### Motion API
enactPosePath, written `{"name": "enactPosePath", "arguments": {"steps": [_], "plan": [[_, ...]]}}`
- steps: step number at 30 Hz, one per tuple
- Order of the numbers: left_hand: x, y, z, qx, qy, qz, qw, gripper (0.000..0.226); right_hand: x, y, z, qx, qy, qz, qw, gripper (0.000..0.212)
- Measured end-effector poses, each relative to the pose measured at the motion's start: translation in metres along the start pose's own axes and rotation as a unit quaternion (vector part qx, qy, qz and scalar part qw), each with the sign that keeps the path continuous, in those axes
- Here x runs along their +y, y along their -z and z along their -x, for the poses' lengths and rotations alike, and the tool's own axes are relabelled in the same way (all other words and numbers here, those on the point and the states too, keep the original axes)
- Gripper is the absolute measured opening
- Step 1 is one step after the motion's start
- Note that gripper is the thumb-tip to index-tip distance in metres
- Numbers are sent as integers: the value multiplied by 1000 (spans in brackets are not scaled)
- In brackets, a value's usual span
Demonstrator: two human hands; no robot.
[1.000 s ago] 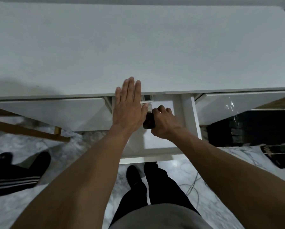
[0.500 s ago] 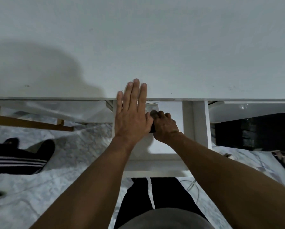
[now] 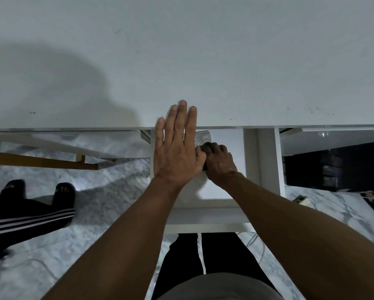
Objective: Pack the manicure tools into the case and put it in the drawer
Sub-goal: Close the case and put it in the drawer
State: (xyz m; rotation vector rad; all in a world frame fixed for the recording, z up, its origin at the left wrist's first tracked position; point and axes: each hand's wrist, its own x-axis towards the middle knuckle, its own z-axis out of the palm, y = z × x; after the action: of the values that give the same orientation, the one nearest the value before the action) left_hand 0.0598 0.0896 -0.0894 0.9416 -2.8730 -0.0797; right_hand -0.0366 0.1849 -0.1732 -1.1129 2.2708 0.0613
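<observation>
- Nearest me, the drawer (image 3: 205, 215) stands pulled out from under the desk, its white front panel just above my legs and a bare stretch of floor behind it.
- My right hand (image 3: 219, 164) is down inside the drawer, knuckles up and fingers curled round the dark case (image 3: 204, 167). Only a sliver of the case shows at the thumb side, so I cannot read its long axis for certain. I judge it runs front to back.
- The case sits left of the drawer's middle, low over the floor. I cannot tell whether it already rests there.
- My left hand (image 3: 175, 152) lies flat and holds nothing, fingers straight and close together. It spans the drawer's left side, with its thumb edge against my right hand and the case.
- Just beyond my right fingers, a pale translucent item (image 3: 202, 137) sits at the back of the drawer. The case must settle short of it.
- Farthest, my left fingertips overlap the desk top (image 3: 203, 61) at its front edge. That hand must lift clear before the drawer can slide shut.
</observation>
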Motion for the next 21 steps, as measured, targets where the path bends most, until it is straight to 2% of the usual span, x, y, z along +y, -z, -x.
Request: {"name": "enactPosePath", "arguments": {"steps": [8, 12, 21], "plan": [[3, 12, 3, -56, -3, -11, 998, 98, -7, 24, 20, 8, -23, -9, 1000, 70], [2, 26, 5, -89, -16, -8, 996, 95, -11, 43, 43, 43, -36, -17, 998, 57], [-9, 62, 3, -158, -48, 86, 982, 66, -15, 74, 108, 137, -38, -65, 988, 47]]}}
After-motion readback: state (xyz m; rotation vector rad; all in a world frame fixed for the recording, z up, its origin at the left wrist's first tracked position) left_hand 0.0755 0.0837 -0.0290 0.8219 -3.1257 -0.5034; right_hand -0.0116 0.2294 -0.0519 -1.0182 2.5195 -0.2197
